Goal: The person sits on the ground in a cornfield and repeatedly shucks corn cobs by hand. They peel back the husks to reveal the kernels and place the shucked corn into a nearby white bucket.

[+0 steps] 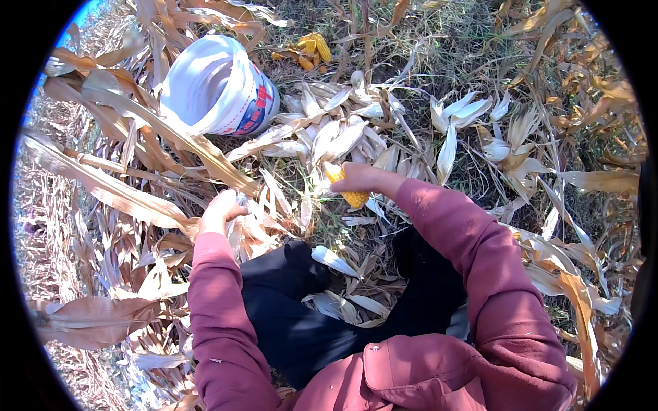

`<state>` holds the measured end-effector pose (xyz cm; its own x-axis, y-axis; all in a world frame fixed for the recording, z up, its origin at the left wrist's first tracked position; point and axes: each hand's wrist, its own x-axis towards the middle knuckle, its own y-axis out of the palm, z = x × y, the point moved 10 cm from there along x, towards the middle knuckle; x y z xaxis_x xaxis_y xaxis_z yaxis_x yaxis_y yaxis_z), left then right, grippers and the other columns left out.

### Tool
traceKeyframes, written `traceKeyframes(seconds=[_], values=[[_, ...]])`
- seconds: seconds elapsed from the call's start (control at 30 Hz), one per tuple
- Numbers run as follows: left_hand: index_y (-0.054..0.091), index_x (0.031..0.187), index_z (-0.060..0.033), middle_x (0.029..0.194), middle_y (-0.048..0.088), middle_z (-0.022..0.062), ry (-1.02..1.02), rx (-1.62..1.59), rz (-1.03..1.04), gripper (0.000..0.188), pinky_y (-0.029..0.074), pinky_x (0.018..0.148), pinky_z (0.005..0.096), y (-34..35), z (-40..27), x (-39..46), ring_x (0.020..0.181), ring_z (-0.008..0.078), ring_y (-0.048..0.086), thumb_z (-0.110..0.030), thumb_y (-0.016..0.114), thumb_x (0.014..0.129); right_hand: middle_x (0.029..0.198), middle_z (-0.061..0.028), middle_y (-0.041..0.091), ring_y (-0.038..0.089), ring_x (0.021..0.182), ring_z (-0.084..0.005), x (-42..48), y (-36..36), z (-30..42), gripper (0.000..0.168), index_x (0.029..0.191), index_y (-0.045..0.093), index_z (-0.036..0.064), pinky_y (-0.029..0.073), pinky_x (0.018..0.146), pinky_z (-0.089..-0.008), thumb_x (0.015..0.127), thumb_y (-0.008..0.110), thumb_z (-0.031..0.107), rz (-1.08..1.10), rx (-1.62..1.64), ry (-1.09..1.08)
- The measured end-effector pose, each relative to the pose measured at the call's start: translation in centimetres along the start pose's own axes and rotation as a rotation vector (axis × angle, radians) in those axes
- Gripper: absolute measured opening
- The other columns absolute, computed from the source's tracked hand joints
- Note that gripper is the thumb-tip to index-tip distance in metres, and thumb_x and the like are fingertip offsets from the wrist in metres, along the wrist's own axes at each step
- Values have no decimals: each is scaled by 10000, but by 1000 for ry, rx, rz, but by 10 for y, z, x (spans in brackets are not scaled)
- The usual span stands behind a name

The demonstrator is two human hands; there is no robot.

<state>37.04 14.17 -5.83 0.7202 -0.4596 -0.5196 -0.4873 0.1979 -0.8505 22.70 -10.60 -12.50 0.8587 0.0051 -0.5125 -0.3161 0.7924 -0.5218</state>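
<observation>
My right hand [357, 178] is closed around a husked yellow corn cob [354, 199], held over the ground in front of my knees. To the left, my left hand [224, 208] is at a bunch of pale dry husks [252, 228], with its fingers curled; whether it grips them I cannot tell. A white plastic bucket [257, 103] with red and blue print leans on its side beyond my left hand, its mouth towards me and the left. Several husked yellow cobs [310, 49] lie in a small pile on the grass behind it.
Loose corn husks [339, 138] cover the ground between the bucket and my right hand. Long dry corn leaves [169, 133] and stalks cross the left side, beside the bucket. More husks [462, 115] lie at the right, and one pale husk [334, 261] lies between my legs.
</observation>
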Motion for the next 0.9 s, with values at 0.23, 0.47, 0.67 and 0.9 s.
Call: traceKeyframes(seconds=[0.23,0.47,0.67,0.9], values=[[507,1173,-30,1103,582,192,22,45,-211,533,422,911,384,-34,-42,-32,1063,311,542,-303,676,746,827,-110,607,603,644,-220,-15,60,-43,472,944,590,-36,525,512,-360,722,678,372,240,338,312],[478,1228,-41,1082,584,162,380,67,-294,528,438,863,392,-53,-143,-53,995,303,566,-287,623,784,1069,-91,534,564,971,-171,-14,-142,34,377,1206,420,0,492,762,-279,903,534,193,-840,1176,-539],[490,1169,-2,939,598,171,632,65,-423,525,464,786,395,-53,-165,-74,899,318,580,-294,653,765,761,-4,573,520,642,-65,18,-64,20,177,963,568,21,432,547,-215,891,545,181,-484,855,-276],[512,1202,-56,1053,598,162,491,26,-249,513,452,843,379,-48,-166,-86,969,309,570,-265,660,757,760,-21,598,575,620,-106,19,-69,1,150,924,602,30,445,503,-231,865,574,166,-416,832,-79]])
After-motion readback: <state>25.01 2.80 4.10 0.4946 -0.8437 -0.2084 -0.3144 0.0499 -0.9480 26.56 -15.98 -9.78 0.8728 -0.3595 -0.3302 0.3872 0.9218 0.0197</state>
